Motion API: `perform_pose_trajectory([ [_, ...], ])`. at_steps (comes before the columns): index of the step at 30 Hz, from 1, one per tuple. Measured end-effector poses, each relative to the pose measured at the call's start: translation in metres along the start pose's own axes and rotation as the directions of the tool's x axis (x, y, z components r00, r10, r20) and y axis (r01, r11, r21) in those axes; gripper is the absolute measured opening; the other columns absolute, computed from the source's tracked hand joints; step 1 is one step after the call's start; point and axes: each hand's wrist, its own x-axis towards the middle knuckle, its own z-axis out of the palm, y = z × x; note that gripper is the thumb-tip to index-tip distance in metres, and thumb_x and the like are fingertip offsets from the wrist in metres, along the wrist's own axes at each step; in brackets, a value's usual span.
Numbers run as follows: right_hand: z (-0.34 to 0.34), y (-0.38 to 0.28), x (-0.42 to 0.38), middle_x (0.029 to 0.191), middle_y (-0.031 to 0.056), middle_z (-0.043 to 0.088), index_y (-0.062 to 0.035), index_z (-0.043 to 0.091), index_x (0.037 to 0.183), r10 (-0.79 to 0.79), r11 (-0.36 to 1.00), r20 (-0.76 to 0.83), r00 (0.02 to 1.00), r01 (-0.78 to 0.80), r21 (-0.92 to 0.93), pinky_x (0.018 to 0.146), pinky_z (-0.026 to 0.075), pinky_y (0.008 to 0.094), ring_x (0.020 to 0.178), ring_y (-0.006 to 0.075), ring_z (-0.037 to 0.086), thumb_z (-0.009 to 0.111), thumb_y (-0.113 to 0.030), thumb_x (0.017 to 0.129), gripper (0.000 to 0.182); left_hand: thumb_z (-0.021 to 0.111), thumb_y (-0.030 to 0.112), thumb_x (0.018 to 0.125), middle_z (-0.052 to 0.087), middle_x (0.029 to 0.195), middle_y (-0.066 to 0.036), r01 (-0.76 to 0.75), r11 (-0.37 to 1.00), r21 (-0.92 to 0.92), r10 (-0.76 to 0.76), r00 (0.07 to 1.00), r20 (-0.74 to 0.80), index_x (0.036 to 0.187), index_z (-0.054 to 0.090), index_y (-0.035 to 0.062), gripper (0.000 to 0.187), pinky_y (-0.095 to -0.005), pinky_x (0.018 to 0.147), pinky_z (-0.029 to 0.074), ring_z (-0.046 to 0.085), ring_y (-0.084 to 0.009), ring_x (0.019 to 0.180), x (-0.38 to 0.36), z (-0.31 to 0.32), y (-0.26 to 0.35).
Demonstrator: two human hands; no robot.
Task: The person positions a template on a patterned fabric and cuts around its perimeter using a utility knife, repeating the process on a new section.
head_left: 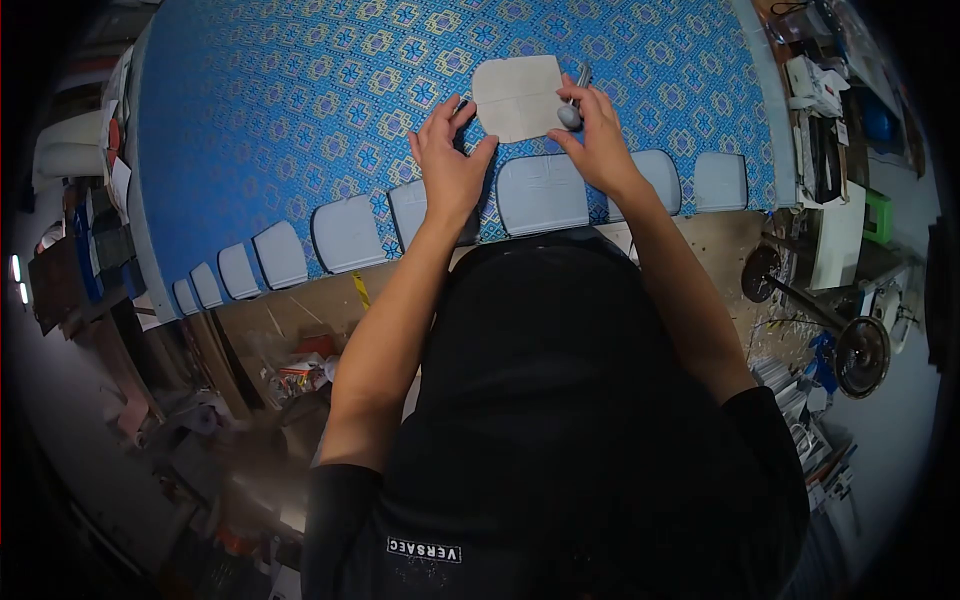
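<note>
A beige panel [518, 98] with rounded left corners and a faint line across its middle lies flat on the blue patterned cloth [330, 110]. My left hand [450, 150] is at the panel's left side, fingers spread, the thumb by its lower left corner. Something small and dark shows by its index finger, too small to name. At the panel's right edge, my right hand [598, 140] has its fingers curled round a small tool [569, 116] with a rounded grey knob and a metal end. The thumb of that hand rests near the lower right corner.
Several grey panels with dark edges, one a grey panel [543, 195] between my forearms, line the table's near edge. A metal stand with a round base [862, 357] is at the right, near a green plastic item [877, 216]. Clutter [300, 375] lies below the table at left.
</note>
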Motion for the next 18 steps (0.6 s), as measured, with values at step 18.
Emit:
perform_pose_trajectory([
  [18, -0.0036, -0.0044, 0.0001, 0.146, 0.0208, 0.045, -0.0178, 0.050, 0.140, -0.007, 1.000, 0.002, 1.000, 0.007, 0.030, 0.115, 0.037, 0.0518, 0.138, 0.0432, 0.042, 0.081, -0.013, 0.087, 0.062, 0.087, 0.026, 0.079, 0.071, 0.131, -0.002, -0.031, 0.998, 0.046, 0.033, 0.999, -0.023, 0.144, 0.053, 0.0071, 0.076, -0.0572, 0.124, 0.009, 0.042, -0.0314, 0.144, -0.0006, 0.0011, 0.0018],
])
